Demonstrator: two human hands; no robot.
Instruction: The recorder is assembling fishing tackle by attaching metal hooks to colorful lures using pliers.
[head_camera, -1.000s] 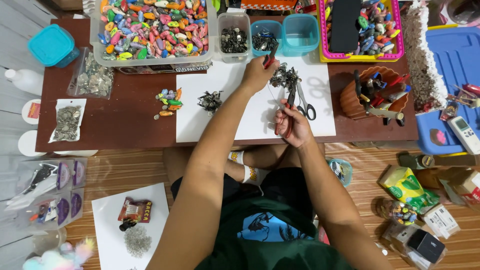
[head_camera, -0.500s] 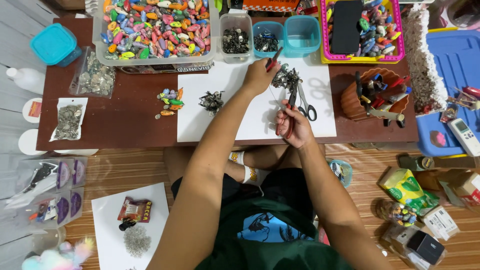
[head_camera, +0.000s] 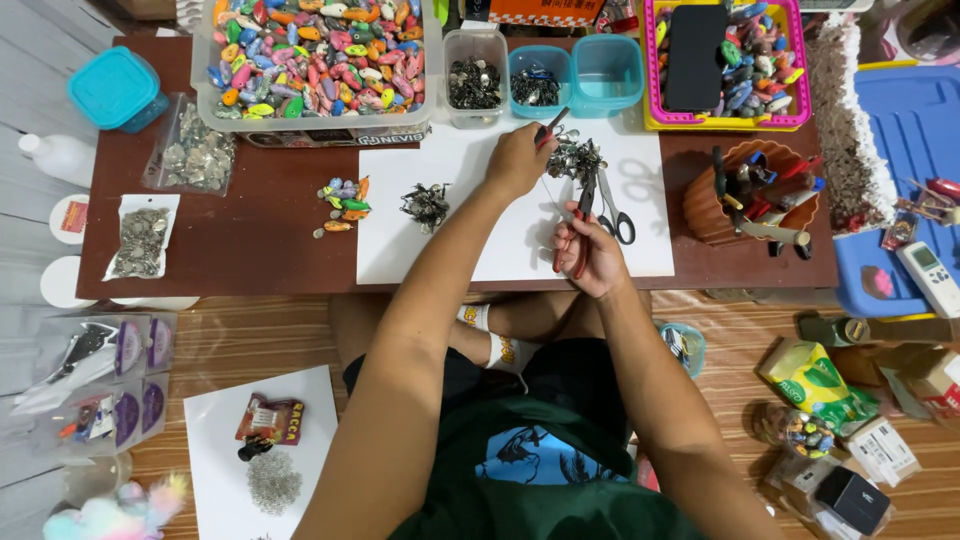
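The dark brown surface (head_camera: 260, 230) stands low on a striped wooden floor (head_camera: 250, 340). On its white sheet (head_camera: 500, 240), the right hand (head_camera: 592, 255) grips red pliers (head_camera: 580, 215); the left hand (head_camera: 518, 160) pinches a small tool beside a metal pile (head_camera: 572, 157).

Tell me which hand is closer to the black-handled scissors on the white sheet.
Right. The right hand grips red pliers just left of the scissors; the left hand is farther up-left.

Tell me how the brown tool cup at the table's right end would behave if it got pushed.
The brown tool cup would probably tip rather than slide: tall tools stick out well above its rim, leaning to one side. It likely feels heavy for its size, being packed full. It stands near the table edge, so a spill could go overboard.
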